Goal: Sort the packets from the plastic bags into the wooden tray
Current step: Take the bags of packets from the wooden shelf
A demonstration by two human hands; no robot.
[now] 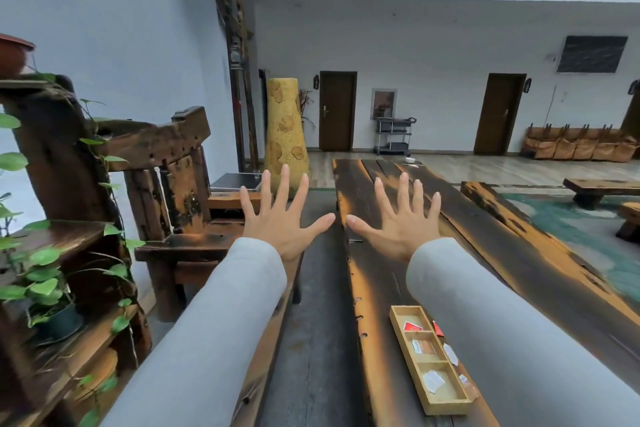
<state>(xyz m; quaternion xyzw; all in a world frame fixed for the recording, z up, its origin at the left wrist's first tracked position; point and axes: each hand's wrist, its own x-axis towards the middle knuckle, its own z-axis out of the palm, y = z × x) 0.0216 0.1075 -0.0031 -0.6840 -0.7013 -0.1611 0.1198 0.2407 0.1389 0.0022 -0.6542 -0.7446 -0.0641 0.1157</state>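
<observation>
Wood tray (450, 407), 3 sections, pkt (433, 381) in each.

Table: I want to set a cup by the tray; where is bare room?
Bare table runs from the wooden tray up towards the right hand; a strip lies between the tray and the table's left edge. Crowded: right of the tray, where loose packets lie beside the right sleeve.

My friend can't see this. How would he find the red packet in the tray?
Find the long dark table. At its near end, by the right sleeve, lies a pale wooden tray. The red packet sits in its farthest compartment; the next ones hold a brownish packet and a white packet.
</observation>
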